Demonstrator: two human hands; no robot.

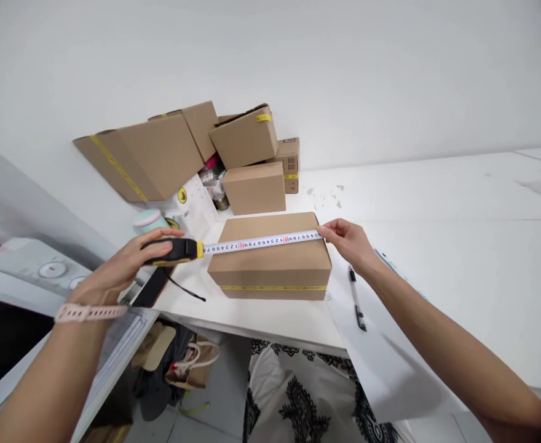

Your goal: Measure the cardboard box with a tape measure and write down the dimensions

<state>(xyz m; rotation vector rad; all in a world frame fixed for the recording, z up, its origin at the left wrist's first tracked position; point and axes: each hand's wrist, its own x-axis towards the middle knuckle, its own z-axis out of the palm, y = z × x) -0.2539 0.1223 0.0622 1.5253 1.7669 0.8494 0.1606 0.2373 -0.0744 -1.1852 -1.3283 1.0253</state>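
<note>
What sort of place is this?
Likely a workroom or home-office corner: piled cardboard boxes by a wall, a tape measure stretched across another box, and a pen on paper.

I count six brown cardboard boxes (252,189): one at the front of the tabletop (436,203) and five grouped towards the wall. Five strips of yellow tape (275,288) show, one on each of five boxes. There is one white carton (203,206), one mint-green container (149,219) and one small jar (222,202); the packets near the jar overlap too much to number. I also see one tape measure (173,251), one pen (357,301), one wristband (90,312), at least one sheet of paper (390,369) and, below, one handled bag (197,374).
</note>
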